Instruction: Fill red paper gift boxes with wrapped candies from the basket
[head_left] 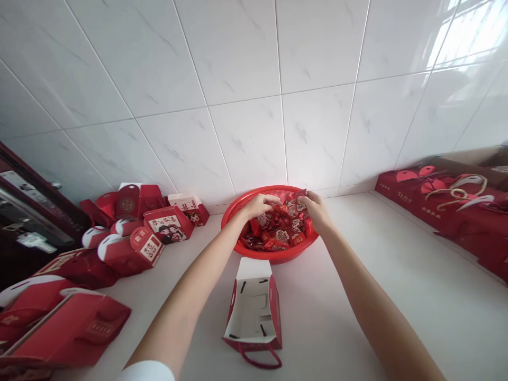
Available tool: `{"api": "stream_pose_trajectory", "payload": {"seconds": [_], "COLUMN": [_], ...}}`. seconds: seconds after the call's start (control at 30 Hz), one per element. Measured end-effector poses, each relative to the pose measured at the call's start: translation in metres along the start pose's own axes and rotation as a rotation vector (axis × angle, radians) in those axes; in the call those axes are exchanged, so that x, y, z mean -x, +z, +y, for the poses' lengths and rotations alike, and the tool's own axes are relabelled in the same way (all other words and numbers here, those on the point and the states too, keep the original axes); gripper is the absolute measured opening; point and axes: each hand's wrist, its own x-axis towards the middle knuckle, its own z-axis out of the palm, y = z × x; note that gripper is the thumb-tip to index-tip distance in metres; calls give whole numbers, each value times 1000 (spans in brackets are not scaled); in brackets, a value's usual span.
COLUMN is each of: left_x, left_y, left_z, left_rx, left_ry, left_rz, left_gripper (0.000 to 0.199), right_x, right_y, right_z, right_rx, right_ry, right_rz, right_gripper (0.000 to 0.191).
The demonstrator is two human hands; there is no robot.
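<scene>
A red plastic basket (228, 221) full of red-wrapped candies (281, 235) stands against the wall. My left hand (260, 205) reaches over its left side, fingers curved and slightly apart just above the candies. No object shows between them. At the basket's right rim my right hand (316, 209) pinches a dark red wrapped candy (302, 193); its fingertips are partly hidden. Between my forearms stands an open red gift box (254, 309), its white inside bare, with a dark red cord handle (260, 364) lying towards me.
Several red gift boxes (127, 251) crowd the left of the white counter (337, 317). A large red bag (436, 196) with a cord handle lies at the right. White tiles (246, 137) line the back. A dark cabinet-like object (35, 196) stands at far left.
</scene>
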Motion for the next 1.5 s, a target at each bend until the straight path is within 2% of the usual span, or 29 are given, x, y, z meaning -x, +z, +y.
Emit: {"api": "stream_pose_trajectory", "payload": {"seconds": [0.1,0.17,0.27,0.33,0.4,0.6,0.7,0.77,0.87,0.93,1.0,1.1,1.2,1.27,1.37,1.43,1.5], "left_x": [7,14,23,28,30,30,30,30,26,19,9,-10,-26,-35,-44,-49,-53], "left_y": [-6,-7,-5,-3,-1,-15,-26,-32,-35,-30,-18,1,8,1,-20,-35,-46], "left_z": [0,2,6,8,8,6,11,16,22,24,23,19,21,25,36,44,52], "left_rx": [-113,-172,-220,-288,-304,148,175,103,-122,-287,-387,-414,-403,-382,-339,-275,-175], "left_ry": [-5,-57,-129,-155,-165,-148,-97,-80,-118,-144,-159,-189,-217,-208,-165,-105,-25], "left_rz": [23,22,-65,-133,-152,-20,39,-22,-240,-271,-198,-139,-153,-155,-163,-195,-245], "left_gripper": [56,48,25,24,25,28,30,29,26,27,33,45,40,33,35,40,44], "right_x": [1,2,2,2,2,4,5,4,2,0,-1,-2,-6,-10,-13,-12,-9], "right_y": [0,0,1,1,1,1,1,1,1,2,2,1,-1,-1,-2,-2,-2], "right_z": [-1,-1,-2,-2,-2,-4,-5,-4,-1,1,2,4,9,13,18,18,16], "right_rx": [0,3,15,15,11,0,-19,-40,-63,-60,-51,-41,-28,-21,-20,-27,-36], "right_ry": [5,13,19,24,24,4,8,17,24,25,24,12,-20,-43,-65,-80,-89], "right_rz": [4,10,17,15,10,-23,-45,-50,-35,-17,-8,-5,9,17,13,-42,-149], "right_gripper": [7,8,7,7,8,9,10,10,10,10,9,8,10,13,20,24,27]}}
